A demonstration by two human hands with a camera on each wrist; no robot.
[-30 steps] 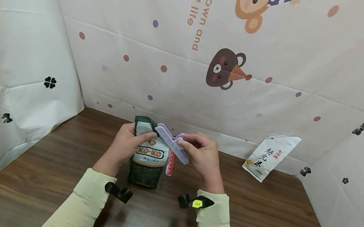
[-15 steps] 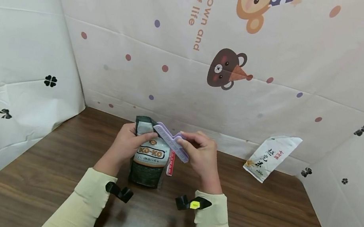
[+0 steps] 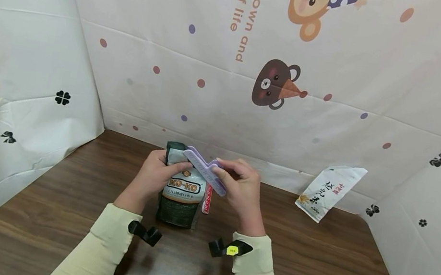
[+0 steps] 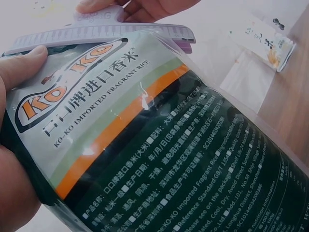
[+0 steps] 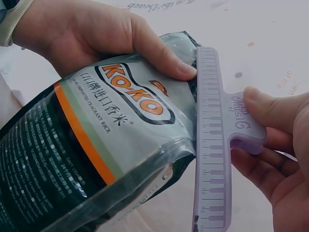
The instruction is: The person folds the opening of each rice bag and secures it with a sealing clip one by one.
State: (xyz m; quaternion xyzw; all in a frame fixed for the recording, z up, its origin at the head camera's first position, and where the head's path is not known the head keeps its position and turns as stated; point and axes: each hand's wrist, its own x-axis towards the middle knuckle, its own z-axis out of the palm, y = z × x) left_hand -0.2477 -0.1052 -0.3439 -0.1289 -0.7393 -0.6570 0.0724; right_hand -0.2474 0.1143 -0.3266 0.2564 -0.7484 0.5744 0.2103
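Note:
A green and silver KO-KO rice bag [image 3: 178, 208] stands on the table, its top edge leaning over. My left hand [image 3: 151, 173] grips the bag's upper left side, thumb across the front. The right hand [image 3: 243, 187] pinches the handle of a lilac bag clip [image 3: 203, 168] between thumb and fingers. In the right wrist view the long clip [image 5: 210, 140], printed with piano keys, lies along the bag's top edge. In the left wrist view the clip [image 4: 101, 35] runs across the top of the bag [image 4: 120, 125]. How deep the bag's edge sits in it is hidden.
A white rice bag [image 3: 327, 192] leans against the back wall sheet at the right. Beside the green bag's right edge shows a red and white strip [image 3: 207, 199], its kind unclear. Patterned sheets surround the brown wooden table [image 3: 312, 269].
My right hand and the clip have shifted slightly left, further over the bag's top. The left hand keeps its hold on the bag. The head view has drifted a little.

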